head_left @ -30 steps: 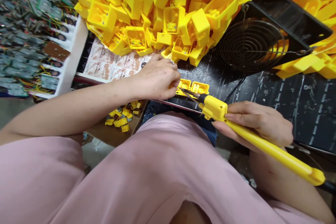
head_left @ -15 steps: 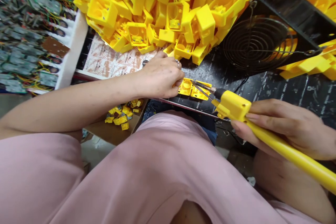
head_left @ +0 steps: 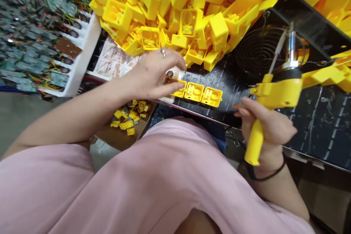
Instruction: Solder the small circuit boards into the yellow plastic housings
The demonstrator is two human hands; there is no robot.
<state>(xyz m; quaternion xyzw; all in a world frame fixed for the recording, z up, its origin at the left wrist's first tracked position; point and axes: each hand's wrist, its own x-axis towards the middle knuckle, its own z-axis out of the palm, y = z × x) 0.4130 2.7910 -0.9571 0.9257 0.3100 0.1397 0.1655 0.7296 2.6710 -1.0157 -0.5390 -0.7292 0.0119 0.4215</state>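
Note:
My right hand [head_left: 270, 120] grips a yellow soldering gun [head_left: 281, 89], its metal tip and thin feed tube pointing up and away over the bench. At the bench's near edge lies a short row of small open yellow plastic housings [head_left: 194, 92], with components inside that are too small to make out. My left hand [head_left: 161, 71] arches over the row's left end. Its thumb lies over the leftmost housing [head_left: 181, 89], and the index finger is held apart from the thumb. A small round dark part [head_left: 170, 74] shows between them; the other fingertips are hidden.
Yellow plastic casings [head_left: 189, 22] are heaped at the back. A black fan [head_left: 260, 53] with a wire guard stands at right. A white foam tray [head_left: 82, 65] of wired circuit boards is at left. Below the bench edge, a cardboard box [head_left: 109, 135] contains small yellow pieces.
My right hand has swung the soldering gun up and right, away from the housings. My left hand has opened and shifted slightly left, uncovering more of the row.

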